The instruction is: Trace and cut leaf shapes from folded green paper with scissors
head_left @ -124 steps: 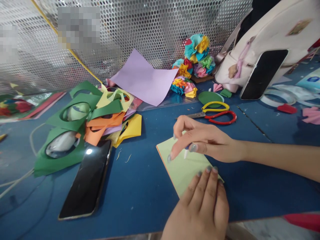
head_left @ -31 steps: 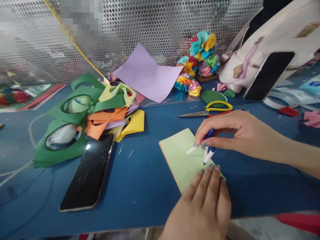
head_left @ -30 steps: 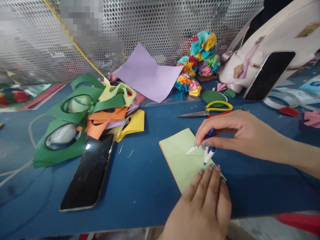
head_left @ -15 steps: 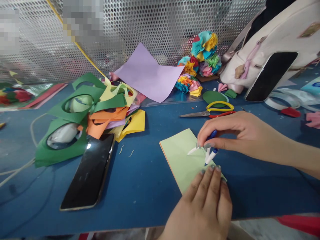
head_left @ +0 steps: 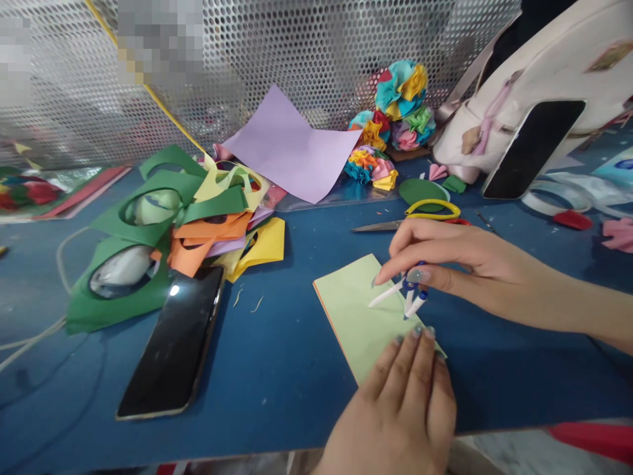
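Observation:
A light green paper sheet [head_left: 346, 310], with an orange edge showing beneath it, lies on the blue table. My left hand [head_left: 403, 396] rests flat on its near corner, fingers stretched out. Above the paper, my right hand [head_left: 435, 260] grips a white and blue drawing compass [head_left: 408, 290] near its top between thumb and fingers. One white leg of the compass stands on the paper, and the other carries a blue-capped pencil or pen tip that reaches the sheet. A faint curved line shows beside it.
Behind the right hand lie scissors [head_left: 430, 210] with yellow and red handles. A phone [head_left: 173, 349] lies to the left, near cut paper scraps [head_left: 212, 231]. A purple sheet [head_left: 291, 152], paper pompoms [head_left: 403, 92], and a second phone [head_left: 534, 150] against a white bag [head_left: 544, 72] stand behind.
My right hand has shifted its fingers on the compass: the index finger now reaches further left and the compass top shows more. My left hand stays on the paper.

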Tool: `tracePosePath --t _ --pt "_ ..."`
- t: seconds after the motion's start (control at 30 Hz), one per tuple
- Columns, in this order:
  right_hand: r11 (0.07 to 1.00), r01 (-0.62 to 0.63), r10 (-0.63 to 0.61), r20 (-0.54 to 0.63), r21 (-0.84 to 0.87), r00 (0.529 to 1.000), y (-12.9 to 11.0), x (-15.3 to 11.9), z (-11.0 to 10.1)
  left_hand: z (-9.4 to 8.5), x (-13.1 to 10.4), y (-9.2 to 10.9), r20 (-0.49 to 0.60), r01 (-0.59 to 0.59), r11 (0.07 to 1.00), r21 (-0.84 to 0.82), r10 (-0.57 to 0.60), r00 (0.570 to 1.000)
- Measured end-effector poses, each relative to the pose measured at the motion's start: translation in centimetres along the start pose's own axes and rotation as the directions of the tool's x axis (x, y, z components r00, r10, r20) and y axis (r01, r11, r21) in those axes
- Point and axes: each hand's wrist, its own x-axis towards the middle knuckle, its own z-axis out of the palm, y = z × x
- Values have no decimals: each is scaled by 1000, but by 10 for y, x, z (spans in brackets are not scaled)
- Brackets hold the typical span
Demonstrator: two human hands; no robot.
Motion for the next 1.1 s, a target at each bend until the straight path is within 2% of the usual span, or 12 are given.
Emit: tracePosePath --t 0.1,0.3,0.43,0.8,1.0,1.1 --pt "999 21 -23 -45 -50 999 -3 0 -1 -1 0 -1 10 0 1000 -7 0 1000" --pt "998 30 -22 -137 55 990 -6 1 -2 -3 0 -2 -9 6 998 -55 -6 1000" --pt "998 58 -53 -124 35 991 -5 0 -3 -2 -1 -2 -51 22 997 -76 -26 998" --pt "996 90 -87 -112 18 990 -6 5 -3 -3 -2 -1 -40 22 997 -80 -25 999" --pt "999 36 -36 -184 -2 982 -2 -5 -4 -3 -2 -2 -30 23 997 -78 -26 999" --pt "1000 15 -15 -185 -4 983 -1 -7 -5 -3 -3 0 -24 23 997 -78 -25 999"
